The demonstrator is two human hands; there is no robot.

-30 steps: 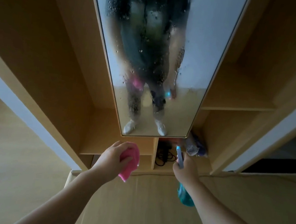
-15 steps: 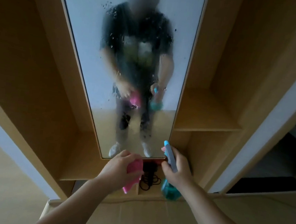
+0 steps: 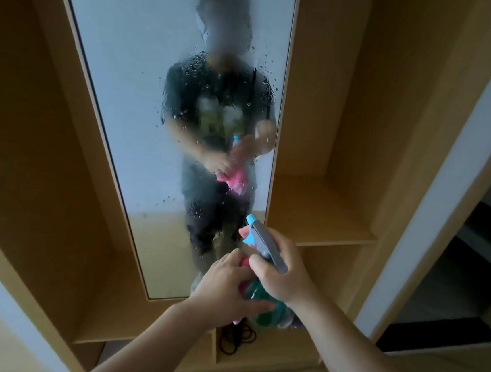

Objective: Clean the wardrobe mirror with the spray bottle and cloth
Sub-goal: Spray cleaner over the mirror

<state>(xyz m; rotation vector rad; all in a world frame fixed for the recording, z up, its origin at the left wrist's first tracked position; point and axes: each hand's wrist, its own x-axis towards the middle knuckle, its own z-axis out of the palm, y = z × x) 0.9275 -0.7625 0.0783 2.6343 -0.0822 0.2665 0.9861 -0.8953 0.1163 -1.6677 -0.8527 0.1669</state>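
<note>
Right hand (image 3: 282, 275) gripping spray bottle (image 3: 265, 243) at the neck, fingers wrapped round it, nozzle pointing up-left at the mirror (image 3: 146, 86). Left hand (image 3: 224, 287) just beside it, touching the bottle's teal body, clutching pink cloth (image 3: 244, 263), which is mostly hidden under the fingers. Both hands low in front of the mirror's bottom right corner. Glass misted and dotted with droplets. Wooden wardrobe (image 3: 319, 217) shelves either side, black cable (image 3: 234, 339) in the compartment below.

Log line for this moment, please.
mirror: droplets on glass | left hand: grips pink cloth | right hand: grips spray bottle | hands: close together near mirror's lower edge
</note>
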